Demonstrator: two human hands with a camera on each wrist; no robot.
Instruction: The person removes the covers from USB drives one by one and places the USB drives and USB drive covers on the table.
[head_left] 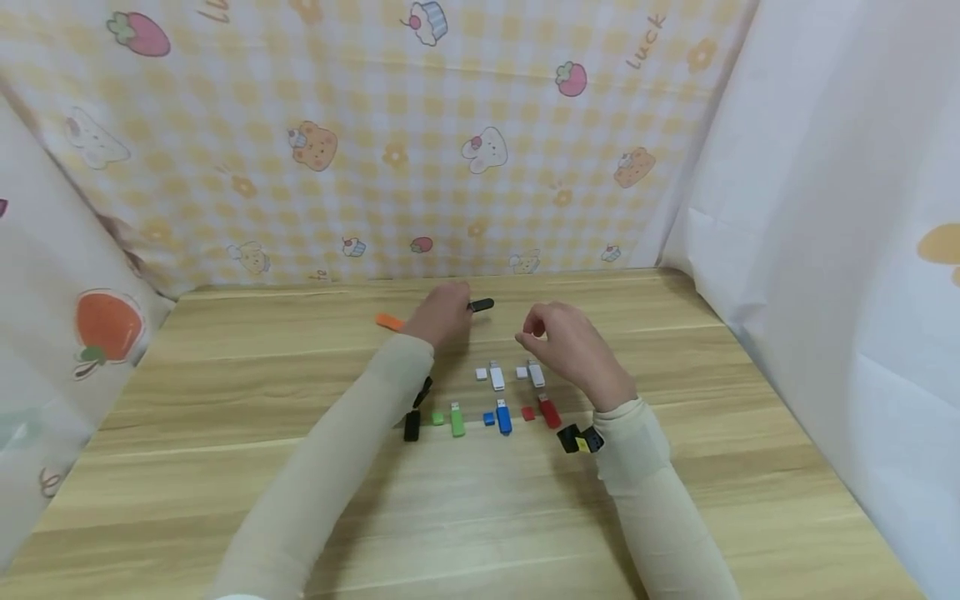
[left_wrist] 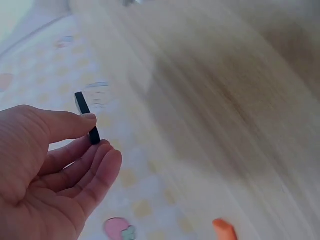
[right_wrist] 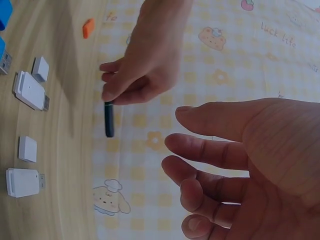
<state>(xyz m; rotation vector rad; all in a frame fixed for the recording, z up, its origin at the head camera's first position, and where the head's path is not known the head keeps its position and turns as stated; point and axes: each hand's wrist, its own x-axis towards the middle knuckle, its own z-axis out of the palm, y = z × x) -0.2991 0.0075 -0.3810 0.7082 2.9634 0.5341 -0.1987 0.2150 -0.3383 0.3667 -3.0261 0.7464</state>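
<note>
My left hand (head_left: pixel 442 310) pinches a slim black USB stick (head_left: pixel 482 305) between thumb and fingers, near the back of the table. In the left wrist view the black stick stands tilted between the thumb and fingertips of the left hand (left_wrist: pixel 60 165). An orange USB stick (head_left: pixel 389 322) lies beside that hand, partly hidden by it. My right hand (head_left: pixel 566 346) hovers above the table with its fingers loosely bent and holds nothing. Just below it lie two white USB sticks (head_left: pixel 497 377) with their connectors bare, each beside a loose white cap (head_left: pixel 481 374).
A nearer row has a green USB stick (head_left: pixel 457 421), a blue one (head_left: pixel 504 417) and a red one (head_left: pixel 550 412), each uncapped beside its cap. Black pieces (head_left: pixel 412 425) show beside the left sleeve; I cannot tell what they are. A patterned cloth (head_left: pixel 397 167) closes the back.
</note>
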